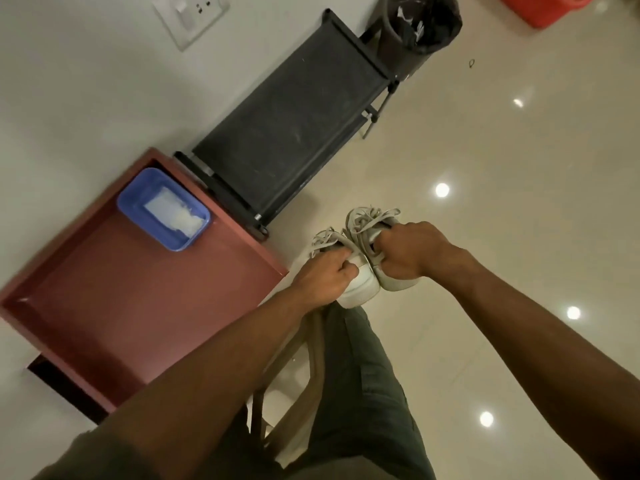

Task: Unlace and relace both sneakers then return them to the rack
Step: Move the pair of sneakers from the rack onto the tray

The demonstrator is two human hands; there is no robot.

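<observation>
Centre frame: left hand (323,271) grips the collar of the left sneaker (349,275), fingers curled inside. Right hand (405,252) likewise grips the right sneaker (372,230). Both sneakers are laced, side by side, touching, held above the floor (519,237). Beyond, upper centre: black rack (291,123) against the wall. Left: red table (138,299) bearing a blue tray (130,206).

Two hands (320,277) (403,252), two pale sneakers (353,284) (375,237), one black rack (294,126), one red surface (138,299), one blue tray (164,207), one dark bin (420,27).
</observation>
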